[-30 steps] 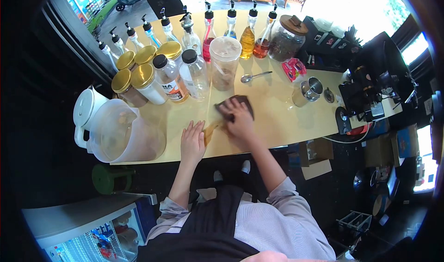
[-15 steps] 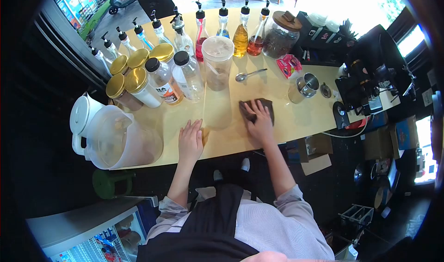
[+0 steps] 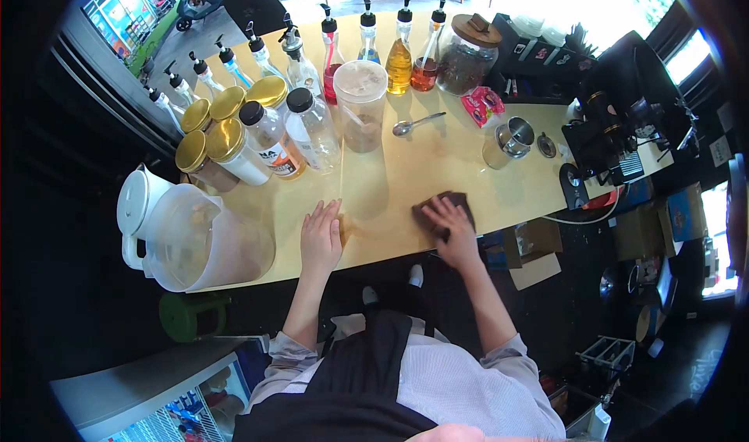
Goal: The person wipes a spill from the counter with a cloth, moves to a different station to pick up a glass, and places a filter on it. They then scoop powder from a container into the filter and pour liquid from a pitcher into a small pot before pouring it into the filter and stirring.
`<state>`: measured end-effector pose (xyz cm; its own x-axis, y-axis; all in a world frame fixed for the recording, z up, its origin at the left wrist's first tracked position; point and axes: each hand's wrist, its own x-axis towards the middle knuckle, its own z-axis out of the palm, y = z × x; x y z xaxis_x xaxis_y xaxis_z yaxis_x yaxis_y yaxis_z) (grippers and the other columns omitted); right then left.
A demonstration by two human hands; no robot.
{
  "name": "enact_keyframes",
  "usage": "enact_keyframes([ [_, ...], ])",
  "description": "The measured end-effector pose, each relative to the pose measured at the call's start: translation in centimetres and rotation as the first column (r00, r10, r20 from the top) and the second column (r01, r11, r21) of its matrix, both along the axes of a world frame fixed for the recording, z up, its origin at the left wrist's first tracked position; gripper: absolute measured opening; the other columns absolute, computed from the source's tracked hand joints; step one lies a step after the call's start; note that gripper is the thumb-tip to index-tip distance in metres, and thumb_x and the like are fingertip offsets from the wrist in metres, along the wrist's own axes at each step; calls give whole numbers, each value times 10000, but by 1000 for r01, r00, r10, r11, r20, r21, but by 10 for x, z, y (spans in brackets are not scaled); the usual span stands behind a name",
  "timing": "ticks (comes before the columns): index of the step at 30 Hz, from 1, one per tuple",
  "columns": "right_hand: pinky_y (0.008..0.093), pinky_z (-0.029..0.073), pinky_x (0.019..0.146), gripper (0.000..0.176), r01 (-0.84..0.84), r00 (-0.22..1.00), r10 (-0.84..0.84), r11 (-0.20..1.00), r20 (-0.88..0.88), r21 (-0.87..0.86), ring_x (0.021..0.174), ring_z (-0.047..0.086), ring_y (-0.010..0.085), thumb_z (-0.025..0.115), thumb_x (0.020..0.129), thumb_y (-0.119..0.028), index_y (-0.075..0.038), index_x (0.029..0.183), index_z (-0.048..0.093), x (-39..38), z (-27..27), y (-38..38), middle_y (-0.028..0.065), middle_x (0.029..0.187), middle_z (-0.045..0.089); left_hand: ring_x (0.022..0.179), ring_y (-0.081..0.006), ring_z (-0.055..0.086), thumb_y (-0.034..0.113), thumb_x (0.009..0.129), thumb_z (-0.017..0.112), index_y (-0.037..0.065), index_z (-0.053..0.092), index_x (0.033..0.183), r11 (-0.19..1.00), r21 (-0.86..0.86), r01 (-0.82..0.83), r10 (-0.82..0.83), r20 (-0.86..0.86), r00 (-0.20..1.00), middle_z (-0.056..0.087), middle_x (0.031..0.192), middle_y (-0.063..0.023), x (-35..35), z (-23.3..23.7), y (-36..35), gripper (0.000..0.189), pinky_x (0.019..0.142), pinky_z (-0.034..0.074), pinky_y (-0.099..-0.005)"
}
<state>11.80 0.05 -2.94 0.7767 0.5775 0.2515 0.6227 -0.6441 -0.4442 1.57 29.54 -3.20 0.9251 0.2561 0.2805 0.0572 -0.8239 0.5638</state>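
My left hand [image 3: 321,235] lies flat on the light wooden counter [image 3: 367,235] near its front edge, fingers stretched out, with nothing in it. To its right, my right hand [image 3: 455,231] bears down on a folded dark brown cloth [image 3: 429,214], its fingers over the top and the cloth gripped under them. Beyond the cloth lie a metal spoon [image 3: 419,124] and a tall clear lidded container [image 3: 361,118]. A metal cup [image 3: 511,142] stands to the right of the cloth, beside a small round metal lid [image 3: 546,145].
White and clear plastic pitchers [image 3: 207,243] stand at the left. Gold-lidded jars [image 3: 234,142], black-capped bottles [image 3: 316,134] and several pump bottles [image 3: 399,60] line the back, with a wooden-lidded jar [image 3: 466,60] and a pink packet [image 3: 482,106]. A black coffee machine [image 3: 616,134] is at the right.
My right hand has slid the cloth toward the counter's front edge and slightly right. My left hand stays in place. The view has shifted slightly.
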Motion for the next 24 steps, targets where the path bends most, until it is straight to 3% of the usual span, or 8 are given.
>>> enact_keyframes([
  [7,481,216,1170,621,201,977,-199,980,69,-14,1404,350,314,614,812,-197,-229,1420,493,27,-13,61,78,1521,396,1325,-335,455,226,1007,381,120,541,1347,1000,-5,21,-21,8,1000,570,1347,-110,-1,-4,-10,390,1091,316,-559],
  [13,478,241,1163,557,-76,997,75,995,9,66,1387,379,296,637,797,-220,-184,1348,564,-34,-9,83,73,1461,475,1320,-339,459,219,1002,396,128,545,1343,999,10,49,-49,29,998,570,1345,-104,6,0,-16,383,1086,323,-563],
  [15,433,341,1102,445,-131,899,243,943,-364,305,1286,498,284,634,850,-213,-114,1281,598,-34,-7,69,99,1325,596,1320,-342,458,227,1002,391,134,546,1344,999,9,49,-49,30,998,572,1344,-106,8,3,-16,387,1087,321,-564],
  [16,433,341,1102,445,-131,900,242,943,-364,305,1286,498,284,634,850,-213,-114,1281,598,-29,4,63,99,1325,596,1320,-342,458,227,1002,391,134,546,1344,999,9,49,-49,31,998,572,1344,-106,8,5,-16,387,1087,321,-564],
  [18,368,451,966,352,429,664,118,749,-738,505,1119,602,243,625,912,-225,-25,1201,617,-8,27,45,123,1165,664,1321,-349,455,237,1003,382,129,546,1343,998,25,56,-56,36,998,573,1343,-113,12,9,-17,393,1089,320,-562],
  [20,348,491,846,408,590,650,76,576,-756,566,987,631,205,649,921,-307,29,1150,618,16,33,28,129,1079,669,1322,-351,454,239,1004,379,126,547,1342,998,22,55,-56,39,998,573,1343,-116,14,9,-19,394,1091,318,-561],
  [23,374,474,907,577,611,588,-281,768,-758,189,1030,618,268,752,822,-350,51,1199,580,44,58,7,169,1125,652,1324,-355,450,241,1005,374,120,548,1340,998,16,57,-58,36,998,572,1344,-121,19,8,-22,396,1093,315,-559],
  [24,374,474,907,577,611,589,-281,769,-758,189,1030,618,268,752,822,-350,51,1199,580,50,46,-1,169,1125,652,1326,-357,448,241,1006,373,118,547,1340,998,15,64,-64,30,997,571,1345,-123,20,8,-24,396,1094,313,-559],
])
